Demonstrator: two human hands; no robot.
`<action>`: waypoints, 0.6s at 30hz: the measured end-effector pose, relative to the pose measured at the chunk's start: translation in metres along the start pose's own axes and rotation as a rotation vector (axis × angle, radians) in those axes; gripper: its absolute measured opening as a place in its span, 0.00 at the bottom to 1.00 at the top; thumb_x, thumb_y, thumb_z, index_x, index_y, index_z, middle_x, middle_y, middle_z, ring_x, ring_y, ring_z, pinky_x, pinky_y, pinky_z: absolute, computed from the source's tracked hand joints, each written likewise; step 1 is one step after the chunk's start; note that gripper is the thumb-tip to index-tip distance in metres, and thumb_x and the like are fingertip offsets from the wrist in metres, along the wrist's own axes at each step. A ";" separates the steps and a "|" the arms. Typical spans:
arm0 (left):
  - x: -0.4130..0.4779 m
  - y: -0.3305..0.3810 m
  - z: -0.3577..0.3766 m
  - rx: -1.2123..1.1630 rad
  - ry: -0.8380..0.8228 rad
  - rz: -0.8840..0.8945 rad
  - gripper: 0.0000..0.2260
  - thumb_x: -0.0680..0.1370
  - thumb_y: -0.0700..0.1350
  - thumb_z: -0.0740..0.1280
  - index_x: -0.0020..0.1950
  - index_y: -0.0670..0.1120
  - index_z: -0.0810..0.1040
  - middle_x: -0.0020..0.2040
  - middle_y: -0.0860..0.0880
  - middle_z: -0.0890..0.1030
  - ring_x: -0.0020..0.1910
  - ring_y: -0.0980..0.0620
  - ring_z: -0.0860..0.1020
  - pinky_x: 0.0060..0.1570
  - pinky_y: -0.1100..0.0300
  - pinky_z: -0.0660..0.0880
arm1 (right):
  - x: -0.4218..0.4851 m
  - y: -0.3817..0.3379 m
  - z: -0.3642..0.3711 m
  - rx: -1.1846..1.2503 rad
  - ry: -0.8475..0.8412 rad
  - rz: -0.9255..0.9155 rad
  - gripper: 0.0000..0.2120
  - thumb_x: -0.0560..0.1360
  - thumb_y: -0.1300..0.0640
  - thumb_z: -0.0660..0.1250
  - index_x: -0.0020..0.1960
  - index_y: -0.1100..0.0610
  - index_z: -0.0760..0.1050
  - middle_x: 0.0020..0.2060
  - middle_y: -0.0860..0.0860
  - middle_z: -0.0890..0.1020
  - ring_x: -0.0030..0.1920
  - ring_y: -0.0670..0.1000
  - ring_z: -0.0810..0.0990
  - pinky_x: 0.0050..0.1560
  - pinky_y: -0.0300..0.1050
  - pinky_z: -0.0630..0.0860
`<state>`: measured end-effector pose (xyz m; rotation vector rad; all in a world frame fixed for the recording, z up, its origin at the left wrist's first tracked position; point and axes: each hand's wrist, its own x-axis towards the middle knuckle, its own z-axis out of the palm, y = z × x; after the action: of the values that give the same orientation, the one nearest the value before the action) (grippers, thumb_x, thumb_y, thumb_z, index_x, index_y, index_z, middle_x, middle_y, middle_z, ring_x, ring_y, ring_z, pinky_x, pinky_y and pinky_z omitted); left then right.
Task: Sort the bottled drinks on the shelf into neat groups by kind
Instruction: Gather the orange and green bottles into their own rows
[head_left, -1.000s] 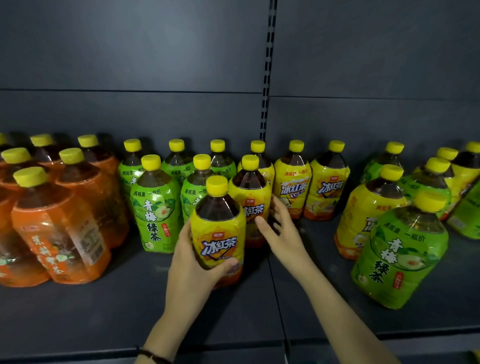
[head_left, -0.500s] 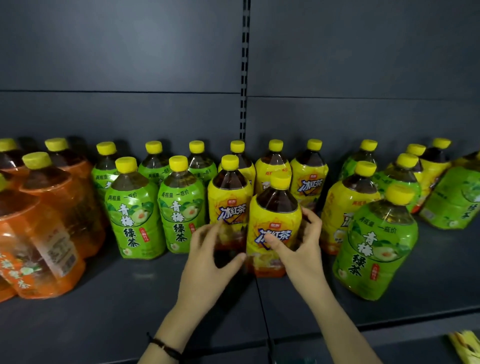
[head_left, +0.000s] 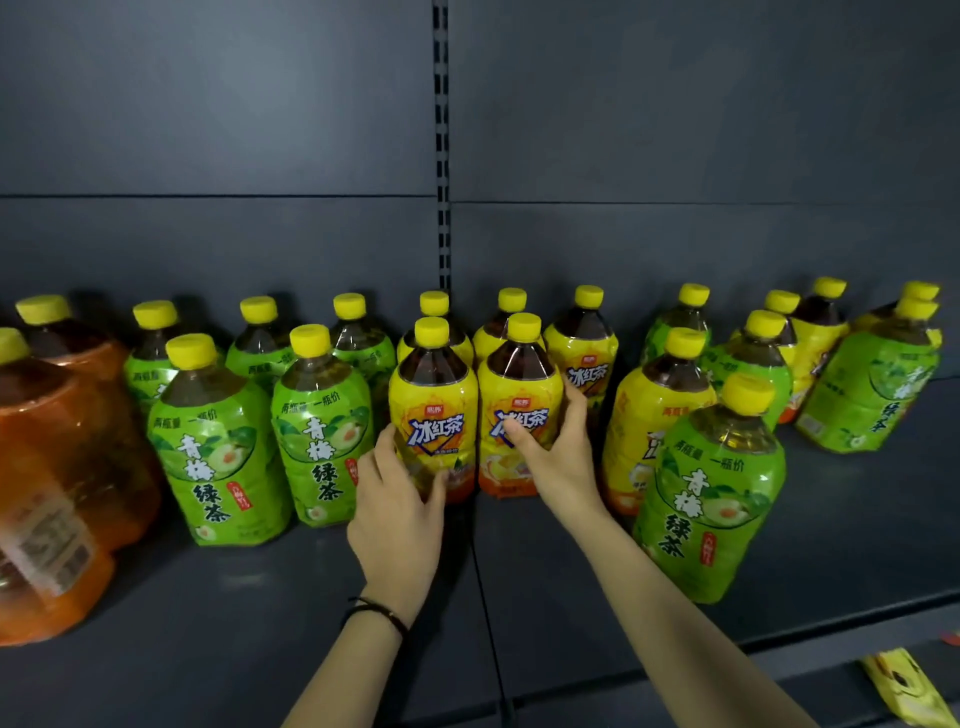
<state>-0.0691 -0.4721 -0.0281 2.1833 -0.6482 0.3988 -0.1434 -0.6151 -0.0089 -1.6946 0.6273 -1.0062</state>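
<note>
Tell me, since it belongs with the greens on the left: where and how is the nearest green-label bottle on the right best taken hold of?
Grip the green-label bottle around its wide labelled body, coming from the front. It stands upright and nearest the shelf edge, so its front and right side are open; a yellow-label bottle crowds its back left. The body looks too wide for a secure one-hand grip, so probably use both hands.

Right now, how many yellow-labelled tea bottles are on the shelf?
7 yellow-labelled plastic bottles: two front-centre, held in the fingers, three right behind, one right of centre, one back right. Green-labelled plastic bottles at right may hide more.
</note>
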 end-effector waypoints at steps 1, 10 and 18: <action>0.000 -0.001 0.001 0.014 0.013 0.014 0.33 0.70 0.52 0.74 0.70 0.44 0.65 0.60 0.42 0.76 0.53 0.41 0.80 0.33 0.51 0.77 | 0.002 0.000 0.001 0.013 -0.002 -0.001 0.38 0.71 0.53 0.74 0.73 0.47 0.56 0.64 0.47 0.73 0.63 0.46 0.74 0.63 0.49 0.75; 0.006 -0.014 -0.009 0.012 -0.039 0.034 0.31 0.73 0.55 0.71 0.71 0.49 0.62 0.57 0.47 0.82 0.45 0.43 0.83 0.36 0.49 0.79 | -0.006 0.007 -0.009 -0.073 -0.023 0.067 0.37 0.72 0.50 0.72 0.74 0.45 0.56 0.68 0.47 0.72 0.67 0.48 0.71 0.65 0.51 0.74; -0.015 -0.023 -0.032 -0.160 -0.336 0.126 0.03 0.76 0.48 0.69 0.48 0.52 0.77 0.40 0.59 0.80 0.42 0.54 0.80 0.37 0.55 0.77 | -0.070 -0.010 -0.056 -0.193 -0.147 0.066 0.07 0.76 0.57 0.68 0.54 0.51 0.77 0.46 0.45 0.82 0.48 0.40 0.80 0.49 0.34 0.76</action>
<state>-0.0699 -0.4304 -0.0297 2.0781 -0.9706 0.0385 -0.2277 -0.5845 -0.0146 -1.8848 0.6969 -0.7869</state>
